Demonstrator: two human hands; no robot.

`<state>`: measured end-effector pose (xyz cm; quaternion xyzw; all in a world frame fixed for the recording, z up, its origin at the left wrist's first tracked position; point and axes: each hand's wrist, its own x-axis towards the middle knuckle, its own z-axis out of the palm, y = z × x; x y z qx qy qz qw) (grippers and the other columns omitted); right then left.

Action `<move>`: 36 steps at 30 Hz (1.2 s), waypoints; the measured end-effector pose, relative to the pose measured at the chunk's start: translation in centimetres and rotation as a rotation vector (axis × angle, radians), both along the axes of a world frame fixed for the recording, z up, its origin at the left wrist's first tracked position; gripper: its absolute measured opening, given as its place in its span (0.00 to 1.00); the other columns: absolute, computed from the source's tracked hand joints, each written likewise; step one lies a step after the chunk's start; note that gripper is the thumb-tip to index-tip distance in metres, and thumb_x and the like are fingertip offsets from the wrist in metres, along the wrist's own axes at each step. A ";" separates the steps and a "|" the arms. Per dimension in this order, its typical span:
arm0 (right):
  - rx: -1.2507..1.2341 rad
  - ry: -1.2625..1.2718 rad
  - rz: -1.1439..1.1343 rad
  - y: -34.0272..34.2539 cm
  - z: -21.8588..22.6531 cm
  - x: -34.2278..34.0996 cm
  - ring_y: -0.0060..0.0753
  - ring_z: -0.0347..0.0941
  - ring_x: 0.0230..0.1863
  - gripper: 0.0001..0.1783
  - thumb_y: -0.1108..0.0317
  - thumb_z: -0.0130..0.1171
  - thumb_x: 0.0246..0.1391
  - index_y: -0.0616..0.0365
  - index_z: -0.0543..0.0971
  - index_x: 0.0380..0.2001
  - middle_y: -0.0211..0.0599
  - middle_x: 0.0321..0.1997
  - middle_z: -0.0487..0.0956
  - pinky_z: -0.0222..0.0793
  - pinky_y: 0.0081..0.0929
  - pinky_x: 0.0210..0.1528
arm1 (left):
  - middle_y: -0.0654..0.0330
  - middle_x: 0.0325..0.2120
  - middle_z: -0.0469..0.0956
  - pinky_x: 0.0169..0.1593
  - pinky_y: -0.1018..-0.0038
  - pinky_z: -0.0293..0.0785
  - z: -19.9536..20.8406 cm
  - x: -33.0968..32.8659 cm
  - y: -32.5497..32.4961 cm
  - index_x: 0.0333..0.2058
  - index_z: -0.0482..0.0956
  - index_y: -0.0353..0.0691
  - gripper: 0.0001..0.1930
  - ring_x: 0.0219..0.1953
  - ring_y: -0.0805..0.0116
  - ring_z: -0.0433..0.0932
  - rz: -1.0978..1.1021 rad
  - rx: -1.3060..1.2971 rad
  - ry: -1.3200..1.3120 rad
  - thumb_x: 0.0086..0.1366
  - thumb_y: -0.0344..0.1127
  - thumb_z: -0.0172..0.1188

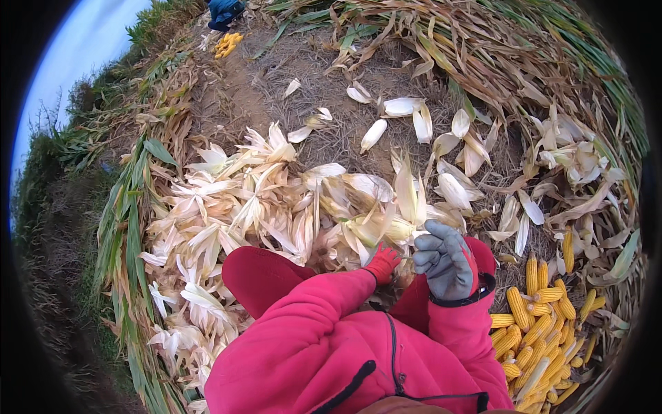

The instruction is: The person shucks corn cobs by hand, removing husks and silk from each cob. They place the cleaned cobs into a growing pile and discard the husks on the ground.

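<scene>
Pink jacket (296, 331) nearest. My left hand (383, 263), right hand (447, 263) half-curled; can't tell grip. Pale husk (407, 193): long axis pointing away.

Yellow cobs (541, 331), cream husks (241, 207)

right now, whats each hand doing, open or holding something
Left hand: at the husks, back showing; grip cannot be told.
Right hand: half open, fingers curled, nothing visible held.
</scene>
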<state>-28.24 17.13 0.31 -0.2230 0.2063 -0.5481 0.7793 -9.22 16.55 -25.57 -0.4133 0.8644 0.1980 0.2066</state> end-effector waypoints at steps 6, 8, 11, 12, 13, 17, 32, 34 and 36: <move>-0.027 -0.084 -0.175 0.4 -1.4 -3.5 0.37 0.79 0.37 0.26 0.56 0.41 0.63 0.66 0.63 0.56 0.50 0.45 0.77 0.77 0.27 0.34 | 0.53 0.38 0.79 0.56 0.49 0.55 -0.6 9.0 -5.7 0.38 0.80 0.45 0.19 0.45 0.58 0.76 0.563 -0.030 -0.277 0.50 0.49 0.57; 0.017 -0.163 -0.222 0.2 -1.8 -3.6 0.36 0.79 0.38 0.28 0.55 0.41 0.63 0.67 0.61 0.58 0.49 0.45 0.77 0.77 0.26 0.35 | 0.52 0.36 0.80 0.39 0.60 0.70 -0.2 16.0 -8.5 0.39 0.78 0.41 0.23 0.40 0.59 0.78 0.635 0.088 -0.101 0.51 0.53 0.58; -0.016 -0.204 -0.131 -0.1 -1.4 -4.2 0.37 0.79 0.39 0.27 0.56 0.41 0.63 0.68 0.62 0.56 0.51 0.45 0.77 0.76 0.26 0.36 | 0.61 0.29 0.78 0.37 0.74 0.71 3.7 20.1 -13.9 0.40 0.77 0.43 0.22 0.31 0.73 0.76 1.263 0.579 0.518 0.60 0.57 0.54; -0.013 -0.213 -0.133 -0.3 -1.7 -4.3 0.37 0.79 0.39 0.27 0.57 0.41 0.63 0.69 0.62 0.56 0.51 0.46 0.77 0.76 0.26 0.36 | 0.60 0.27 0.79 0.37 0.73 0.71 5.1 19.6 -15.5 0.40 0.76 0.41 0.22 0.31 0.71 0.77 1.364 0.462 0.816 0.60 0.55 0.55; -0.009 -0.219 -0.133 -0.6 -1.9 -4.4 0.38 0.79 0.40 0.26 0.57 0.41 0.63 0.69 0.62 0.55 0.51 0.46 0.76 0.76 0.26 0.37 | 0.59 0.25 0.79 0.35 0.74 0.72 6.9 18.2 -17.3 0.38 0.76 0.38 0.20 0.27 0.71 0.77 1.364 0.206 0.870 0.60 0.52 0.56; 0.029 -0.248 -0.083 -1.9 -1.8 -3.7 0.38 0.79 0.39 0.26 0.57 0.41 0.63 0.69 0.63 0.55 0.51 0.45 0.77 0.75 0.26 0.36 | 0.60 0.26 0.80 0.34 0.78 0.73 7.4 15.7 -22.8 0.31 0.78 0.36 0.14 0.24 0.74 0.77 1.308 -0.013 1.098 0.60 0.43 0.59; 0.215 -0.017 -0.207 -3.7 -1.8 -5.2 0.44 0.78 0.35 0.21 0.65 0.44 0.62 0.68 0.64 0.54 0.56 0.43 0.76 0.75 0.33 0.42 | 0.53 0.37 0.79 0.45 0.63 0.71 -8.7 12.8 -36.2 0.39 0.78 0.43 0.23 0.42 0.56 0.78 1.103 -0.358 0.487 0.49 0.53 0.62; 0.173 0.110 -0.258 -3.8 -2.8 -5.1 0.43 0.77 0.32 0.23 0.63 0.42 0.63 0.69 0.62 0.55 0.57 0.41 0.75 0.75 0.31 0.37 | 0.53 0.40 0.78 0.47 0.61 0.70 -8.5 11.0 -37.5 0.42 0.77 0.43 0.27 0.44 0.56 0.76 1.116 -0.416 0.156 0.48 0.55 0.62; 0.121 0.235 -0.274 -3.9 -3.6 -5.0 0.41 0.77 0.28 0.29 0.56 0.44 0.62 0.70 0.59 0.57 0.58 0.41 0.75 0.75 0.29 0.32 | 0.53 0.44 0.76 0.50 0.59 0.67 -8.2 10.9 -38.4 0.46 0.74 0.44 0.32 0.49 0.55 0.74 1.110 -0.386 -0.094 0.47 0.59 0.61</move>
